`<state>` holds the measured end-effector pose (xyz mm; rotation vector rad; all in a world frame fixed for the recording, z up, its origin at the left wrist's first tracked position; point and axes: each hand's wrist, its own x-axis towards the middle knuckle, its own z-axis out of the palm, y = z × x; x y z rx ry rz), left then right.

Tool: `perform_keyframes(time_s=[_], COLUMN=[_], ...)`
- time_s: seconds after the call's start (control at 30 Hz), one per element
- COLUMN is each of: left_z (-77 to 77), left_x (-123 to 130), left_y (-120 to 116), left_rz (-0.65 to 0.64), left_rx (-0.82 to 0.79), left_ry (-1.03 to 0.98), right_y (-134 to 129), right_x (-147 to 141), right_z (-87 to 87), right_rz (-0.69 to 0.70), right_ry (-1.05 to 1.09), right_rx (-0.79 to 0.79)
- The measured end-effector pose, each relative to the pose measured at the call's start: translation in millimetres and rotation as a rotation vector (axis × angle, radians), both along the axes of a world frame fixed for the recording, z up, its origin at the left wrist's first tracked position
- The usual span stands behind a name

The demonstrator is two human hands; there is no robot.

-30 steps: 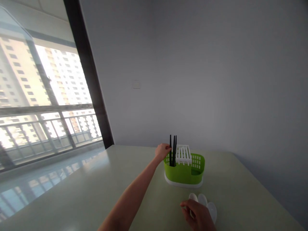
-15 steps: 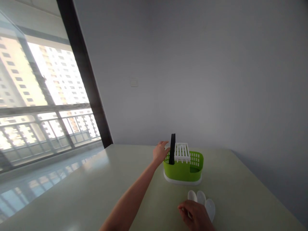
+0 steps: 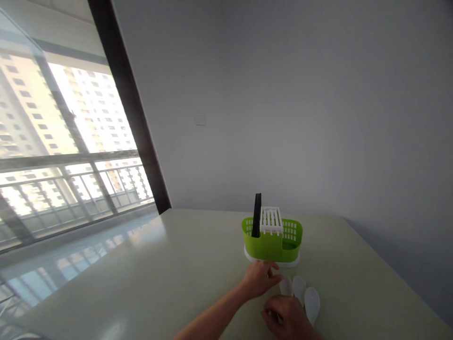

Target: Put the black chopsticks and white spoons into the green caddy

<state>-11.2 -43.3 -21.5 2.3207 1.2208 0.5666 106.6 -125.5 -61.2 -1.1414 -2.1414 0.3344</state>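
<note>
A green basket (image 3: 264, 248) on a white base holds several black sticks (image 3: 256, 216) leaning upright in its left part, with a white slatted rack (image 3: 271, 219) over its middle. In front of it, three white spoons (image 3: 298, 287) lie fanned out, bowls away from me. My left hand (image 3: 261, 278) is just left of the leftmost spoon, thumb and fingers apart, nothing seen between them. My right hand (image 3: 286, 315) is curled over the spoon handles; what its fingers grip is hidden.
The pale table (image 3: 184, 264) reaches back to a grey wall with a switch plate (image 3: 200, 119). A large window with a dark frame (image 3: 130, 99) stands at the left.
My left hand has left the basket's left side and come down toward me, beside the spoons. The view has shifted slightly. My right hand stays at the spoon handles.
</note>
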Motion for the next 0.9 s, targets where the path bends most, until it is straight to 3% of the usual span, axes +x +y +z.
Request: perform_keyframes(time_s=[0.13,0.27,0.37,0.5,0.63,0.9], left_z=[-19.5,-23.2,-10.7,20.9,45.5,44.8], left_x=[11.9,13.5,2.9,-19.0,-34.8,-39.2], left_y=[9.0,13.1,10.7,-4.8,-29.7,-50.4], left_rz=[-0.013,0.022,0.088,0.180,0.174,0.019], left_rx=[-0.115,-0.106,-0.034,0.138,0.319,0.593], left_ry=[0.111,0.108,0.049,-0.085,-0.172,-0.133], right_y=[4.2,6.9,8.7,11.2,10.7,10.8], right_x=[5.2,10.9,14.9,17.4,14.7,11.6], right_z=[0.8,1.2,1.1,-0.9,-1.4,-1.7], right_rz=[-0.051,-0.095,-0.183,-0.315,-0.235,-0.130], right_ry=[0.009,0.040,0.129,0.268,0.196,0.082], right_rx=[0.007,0.003,-0.020,-0.059,-0.098,-0.157])
